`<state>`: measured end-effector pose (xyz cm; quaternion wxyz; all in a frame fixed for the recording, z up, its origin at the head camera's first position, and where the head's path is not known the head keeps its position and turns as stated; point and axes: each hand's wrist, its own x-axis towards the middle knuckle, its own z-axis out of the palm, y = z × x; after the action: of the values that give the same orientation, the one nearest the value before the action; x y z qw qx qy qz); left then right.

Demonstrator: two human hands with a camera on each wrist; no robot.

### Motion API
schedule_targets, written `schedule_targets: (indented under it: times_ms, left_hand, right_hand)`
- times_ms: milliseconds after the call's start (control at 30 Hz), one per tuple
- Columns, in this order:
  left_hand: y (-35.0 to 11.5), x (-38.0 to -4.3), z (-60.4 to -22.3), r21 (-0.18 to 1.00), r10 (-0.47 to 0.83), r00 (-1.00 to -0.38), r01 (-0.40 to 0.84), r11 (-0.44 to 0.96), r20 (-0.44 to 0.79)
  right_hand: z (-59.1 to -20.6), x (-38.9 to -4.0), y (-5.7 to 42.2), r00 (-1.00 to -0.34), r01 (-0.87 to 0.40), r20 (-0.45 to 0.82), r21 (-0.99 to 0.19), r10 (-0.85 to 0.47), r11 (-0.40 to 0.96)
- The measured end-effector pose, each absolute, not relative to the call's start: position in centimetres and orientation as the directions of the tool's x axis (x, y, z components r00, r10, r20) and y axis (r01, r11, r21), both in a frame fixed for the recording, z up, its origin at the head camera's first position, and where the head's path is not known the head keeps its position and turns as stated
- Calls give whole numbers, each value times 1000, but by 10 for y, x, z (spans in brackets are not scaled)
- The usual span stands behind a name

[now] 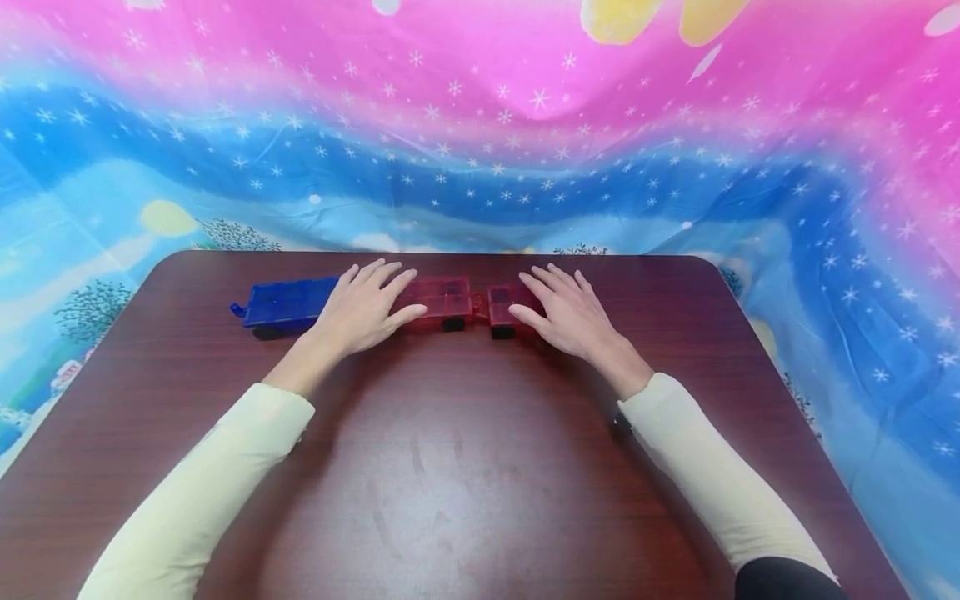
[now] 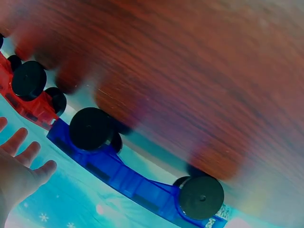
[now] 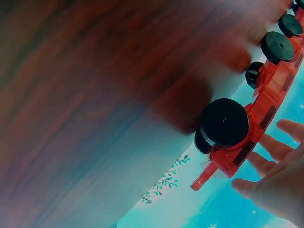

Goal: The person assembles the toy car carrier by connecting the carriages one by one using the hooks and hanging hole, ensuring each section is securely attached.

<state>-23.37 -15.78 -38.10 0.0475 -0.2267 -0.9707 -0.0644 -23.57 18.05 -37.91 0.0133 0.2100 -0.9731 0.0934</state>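
Observation:
A row of toy wagons with black wheels stands across the far part of the table. At its left is a translucent blue wagon (image 1: 288, 304), then a translucent red wagon (image 1: 438, 300), then another red wagon (image 1: 501, 308) joined to it by a small hitch. My left hand (image 1: 363, 312) is spread above the place where blue meets red, hiding that joint in the head view. Over the right-hand red wagon my right hand (image 1: 573, 317) is spread too, covering its far end. Gaps show between the fingers and wagons in the left wrist view; neither hand holds anything.
The dark wooden table (image 1: 450, 467) has rounded far corners, and its back edge lies just behind the wagons. A pink and blue snowflake cloth (image 1: 480, 167) hangs behind it and at both sides. A blue hook (image 1: 237, 310) sticks out from the row's left end.

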Motion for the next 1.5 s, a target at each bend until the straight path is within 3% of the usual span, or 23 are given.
schedule_targets:
  times_ms: [600, 1500]
  left_hand:
    - [-143, -237, -386, 80, 482, -870, 490, 868, 102]
    - [-121, -251, -395, 112, 518, -855, 516, 849, 12]
  right_hand:
    - [-385, -236, 182, -912, -408, 40, -193, -409, 892]
    - [-388, -245, 179, -900, -432, 6, -129, -435, 892]
